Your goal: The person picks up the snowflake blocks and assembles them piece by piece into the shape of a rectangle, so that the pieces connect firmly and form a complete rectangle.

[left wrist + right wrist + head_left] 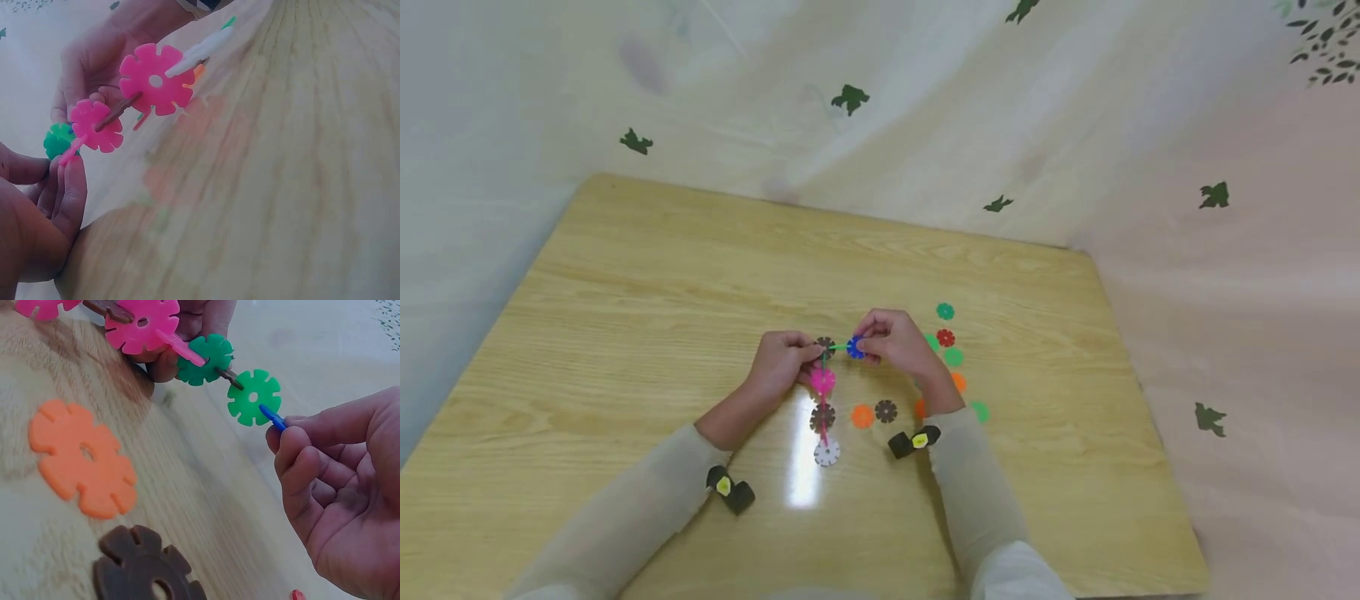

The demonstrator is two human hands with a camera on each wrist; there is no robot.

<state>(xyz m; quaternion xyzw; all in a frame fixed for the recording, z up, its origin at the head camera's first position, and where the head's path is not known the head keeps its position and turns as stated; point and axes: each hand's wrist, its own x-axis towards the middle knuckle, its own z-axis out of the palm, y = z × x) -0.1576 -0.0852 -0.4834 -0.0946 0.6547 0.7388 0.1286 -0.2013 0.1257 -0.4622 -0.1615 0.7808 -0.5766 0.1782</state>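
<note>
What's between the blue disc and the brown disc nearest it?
One light green disc stands between the blue disc and the brown disc: edge-on in the head view, face-on in the right wrist view.

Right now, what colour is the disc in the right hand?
Blue; the disc shows its face best in the head view.

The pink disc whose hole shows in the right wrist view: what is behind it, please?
Part of the left hand and tabletop show beyond the pink disc; the hand's covered part cannot be seen.
</note>
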